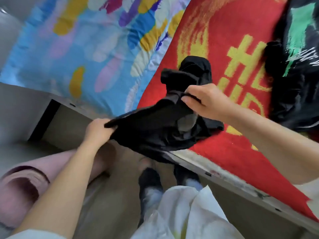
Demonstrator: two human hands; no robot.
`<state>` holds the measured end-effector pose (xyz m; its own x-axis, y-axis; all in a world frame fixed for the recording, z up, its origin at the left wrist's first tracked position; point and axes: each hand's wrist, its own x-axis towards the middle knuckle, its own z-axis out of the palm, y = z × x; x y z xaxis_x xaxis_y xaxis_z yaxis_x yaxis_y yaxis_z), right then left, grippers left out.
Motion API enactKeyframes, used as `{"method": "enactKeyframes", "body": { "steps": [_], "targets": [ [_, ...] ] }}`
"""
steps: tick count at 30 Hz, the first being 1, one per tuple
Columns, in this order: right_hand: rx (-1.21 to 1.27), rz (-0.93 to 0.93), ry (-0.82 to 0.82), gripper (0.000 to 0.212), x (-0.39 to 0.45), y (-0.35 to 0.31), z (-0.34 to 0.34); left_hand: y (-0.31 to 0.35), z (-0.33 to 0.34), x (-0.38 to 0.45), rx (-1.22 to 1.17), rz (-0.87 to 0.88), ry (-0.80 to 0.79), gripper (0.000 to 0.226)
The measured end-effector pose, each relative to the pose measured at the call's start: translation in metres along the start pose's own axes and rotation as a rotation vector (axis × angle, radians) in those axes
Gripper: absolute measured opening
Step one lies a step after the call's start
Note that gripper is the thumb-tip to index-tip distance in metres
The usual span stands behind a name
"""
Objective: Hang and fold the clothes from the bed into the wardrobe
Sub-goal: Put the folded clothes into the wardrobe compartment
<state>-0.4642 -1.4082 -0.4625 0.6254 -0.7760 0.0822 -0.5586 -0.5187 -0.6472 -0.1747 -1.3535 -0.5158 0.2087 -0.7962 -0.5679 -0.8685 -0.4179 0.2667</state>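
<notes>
A crumpled black garment [155,125] hangs over the bed's near edge, partly on the red blanket [224,40]. My left hand [97,129] grips its left corner beyond the bed edge. My right hand [205,100] pinches a fold near the garment's top, above the red blanket. A second black garment with green and white print [296,54] lies at the bed's far right. The wardrobe is not in view.
A blue quilt with coloured patches [86,49] covers the left part of the bed. A rolled pink mat [25,183] lies on the floor at lower left. My feet in dark shoes [150,180] stand by the bed frame [241,192].
</notes>
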Motion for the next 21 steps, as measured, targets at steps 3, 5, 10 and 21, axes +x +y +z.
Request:
{"method": "enactKeyframes", "body": {
  "steps": [3, 5, 10, 21],
  "targets": [
    [-0.067, 0.302, -0.076, 0.061, -0.016, -0.025, -0.047, 0.018, -0.040, -0.007, -0.722, 0.021, 0.083, 0.017],
    [-0.241, 0.563, -0.314, 0.054, -0.029, -0.035, -0.070, 0.034, -0.064, -0.019, -0.920, 0.124, -0.058, 0.034],
    [-0.453, 0.826, -0.628, 0.012, -0.084, -0.080, -0.077, 0.094, -0.119, -0.070, -0.261, 0.655, -0.378, 0.022],
    [-0.033, 1.089, -1.163, 0.020, -0.171, -0.190, -0.057, 0.095, -0.089, -0.168, 1.324, 0.374, -1.007, 0.058]
  ]
}}
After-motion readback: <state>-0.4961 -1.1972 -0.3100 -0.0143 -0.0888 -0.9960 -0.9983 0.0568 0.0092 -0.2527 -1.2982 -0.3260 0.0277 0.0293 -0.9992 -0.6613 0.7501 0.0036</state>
